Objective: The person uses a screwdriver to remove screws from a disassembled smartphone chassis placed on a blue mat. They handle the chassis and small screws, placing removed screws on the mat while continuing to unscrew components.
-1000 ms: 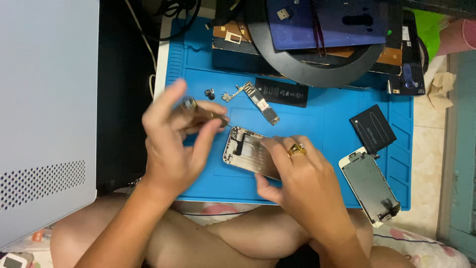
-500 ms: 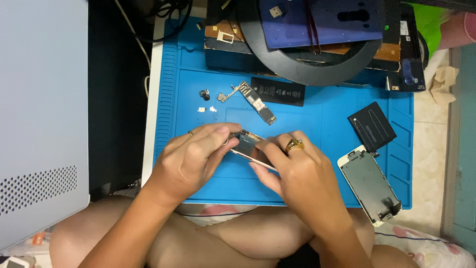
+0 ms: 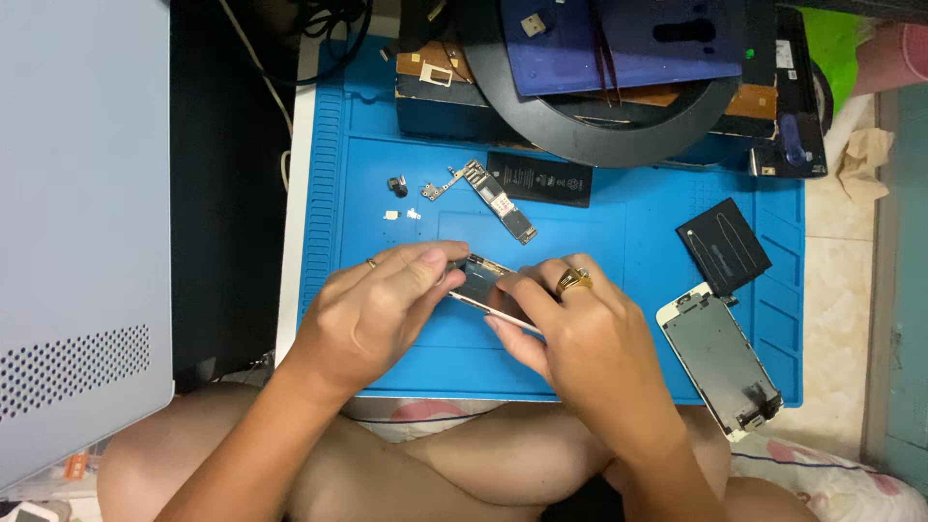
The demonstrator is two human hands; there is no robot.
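Two hands are closed on a stripped phone housing (image 3: 488,288), which is held just above the blue repair mat (image 3: 619,242), near the middle of its front edge. The left hand (image 3: 372,314) is curled over the housing's left end, fingers pinched shut on it; whether a small tool is also held there cannot be told. The right hand (image 3: 580,333), a gold ring (image 3: 573,280) on one finger, is clamped along the right side, with the thumb under the lower edge.

The housing is judged light and stiff but thin, so easily bent or scratched, with delicate parts inside; it is best taken by its long side rails, not by the open interior. It is seen as a shallow metal shell, dark inside, with a pale, gold-tinted rim, tilted slightly toward the wearer.

Toward the mat's back edge a logic board (image 3: 498,201) and a black battery (image 3: 538,179) are laid side by side, with small screws and brackets (image 3: 398,198) to their left. Near the right edge lie a dark shield plate (image 3: 723,246) and a white screen assembly (image 3: 720,360), which overhangs the front right corner. A ring light (image 3: 599,126) is set along the back edge.
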